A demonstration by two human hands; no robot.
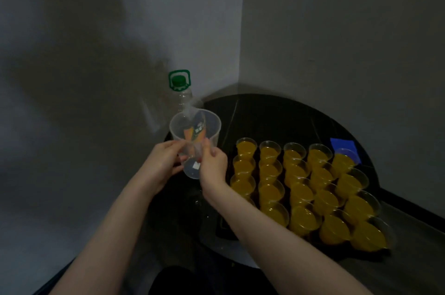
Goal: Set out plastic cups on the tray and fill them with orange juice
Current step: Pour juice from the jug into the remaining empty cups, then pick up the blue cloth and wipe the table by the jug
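**Both hands held an empty clear jug beside the filled cups**

The left hand [161,162] and the right hand [213,166] were closed around the lower part of a clear, empty jug [195,135], held up and tilted above the dark table [277,116]. Behind it stood a bottle [180,94] with a green cap. To the right, rows of plastic cups [301,188] filled with orange juice sat packed together on the dark tray [222,229].
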